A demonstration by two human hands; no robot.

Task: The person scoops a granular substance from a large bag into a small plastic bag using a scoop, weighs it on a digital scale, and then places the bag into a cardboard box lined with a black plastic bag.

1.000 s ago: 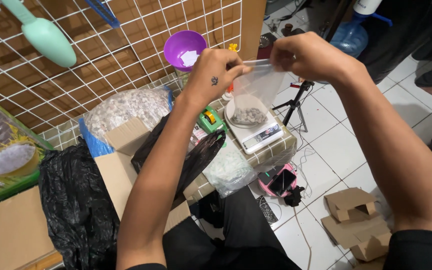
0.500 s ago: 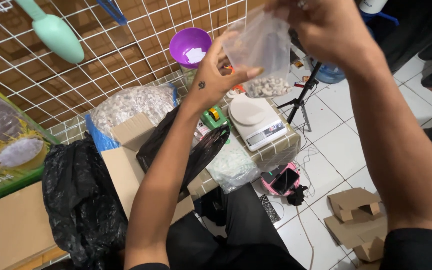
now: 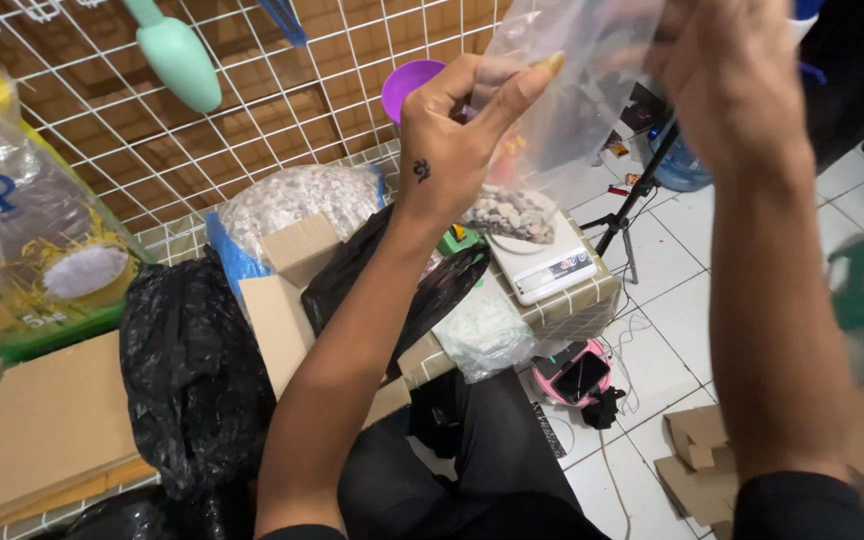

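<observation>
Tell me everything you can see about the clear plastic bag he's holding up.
The clear plastic bag is thin, see-through and crinkled, held upright in the air above the white scale. A small heap of grey, pebble-like pieces sags in its bottom; the rest looks empty. The left hand pinches its left side, fingers stretched along the film, and the right hand, blurred, grips its upper right edge. Whether the top is sealed cannot be told.
</observation>
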